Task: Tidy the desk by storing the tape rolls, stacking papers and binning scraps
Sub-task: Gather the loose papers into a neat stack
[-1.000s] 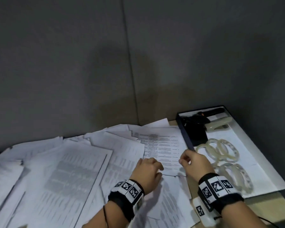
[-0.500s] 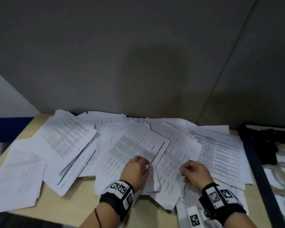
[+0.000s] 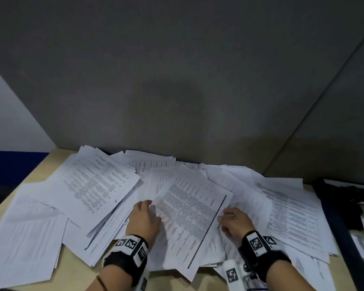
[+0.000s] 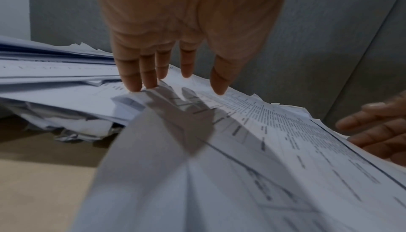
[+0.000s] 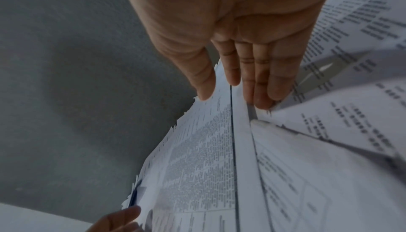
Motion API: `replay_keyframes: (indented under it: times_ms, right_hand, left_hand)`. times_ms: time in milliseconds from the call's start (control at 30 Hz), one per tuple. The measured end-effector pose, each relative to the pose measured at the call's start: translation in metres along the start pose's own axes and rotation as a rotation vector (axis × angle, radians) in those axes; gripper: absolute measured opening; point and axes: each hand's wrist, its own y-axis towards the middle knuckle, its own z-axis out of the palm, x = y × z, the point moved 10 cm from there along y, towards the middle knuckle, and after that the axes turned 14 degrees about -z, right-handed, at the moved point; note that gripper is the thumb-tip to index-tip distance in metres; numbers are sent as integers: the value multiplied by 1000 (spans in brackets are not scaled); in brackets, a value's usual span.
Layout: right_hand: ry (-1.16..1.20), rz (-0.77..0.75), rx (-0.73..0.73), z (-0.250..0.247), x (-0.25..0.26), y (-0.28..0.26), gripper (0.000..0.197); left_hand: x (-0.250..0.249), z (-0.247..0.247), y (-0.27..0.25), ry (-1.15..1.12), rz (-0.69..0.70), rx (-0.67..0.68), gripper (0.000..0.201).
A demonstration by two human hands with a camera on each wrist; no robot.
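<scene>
Grey fabric partition panels (image 3: 177, 80) rise behind a pale wooden desk (image 3: 76, 276), and printed papers (image 3: 97, 185) lie fanned across it from the left edge to the right. They are thin white sheets, densely lined with small dark text in table-like columns, overlapping at many angles.

From the head view, the left hand (image 3: 143, 219) rests on the left side of a middle sheet (image 3: 189, 223) that has a dark line along its right margin, while the right hand (image 3: 235, 223) sits at that sheet's right edge. Both wrists wear black bands with square black-and-white markers. At the far right a dark blue-edged tray (image 3: 343, 238) is partly in frame; pale blurred shapes in it cannot be made out, so the tape rolls cannot be placed with certainty.

Only the left wrist view shows crumpled paper scraps (image 4: 72, 131) tucked under the layered sheets on the left, lying on the bare desk. It also shows the left hand's fingers (image 4: 134, 72) straight, tips touching the paper, grasping nothing, with their shadow on the page.

Seen from the right wrist, the right hand's fingers (image 5: 261, 86) are extended together, tips pressed where the lined sheet meets the neighbouring pages, thumb lying over the sheet; nothing is gripped. Torn, ragged paper edges show along the far side.
</scene>
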Motion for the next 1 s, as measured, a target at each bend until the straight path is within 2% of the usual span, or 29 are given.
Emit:
replay_keyframes:
  times_ms: [167,333,433,600,700,767,867,900,1000]
  right_hand:
    - [-40,-7,-88,-8,-2,8,60]
    - [-48,83,-186,-21,-7,-2,52]
    - [-46,117,-213,-23,-13,-5,56]
    - [-143,99,-195,-24,-8,-7,71]
    - [-233,66,-172,-24,-1,-9,73]
    - [-277,31,-152,-23,5,-7,61]
    - [-319,-84,-96,-19,24,-3,33]
    - [-336,-131,-65,-15,31,-2,30]
    - [-410,-190,47,3,37,9,38]
  left_hand:
    - [5,1,9,-1,-60,50,55]
    - [-1,2,11,-6,-71,133,52]
    - [-3,7,10,7,-59,176,53]
    - [-10,17,3,52,63,253,67]
    - [-30,26,-23,61,213,349,57]
    - [-37,31,-35,72,253,371,44]
    - [-33,30,-34,87,172,320,25]
    - [-29,25,-32,85,133,271,26]
    - [-13,4,-26,76,-24,98,37]
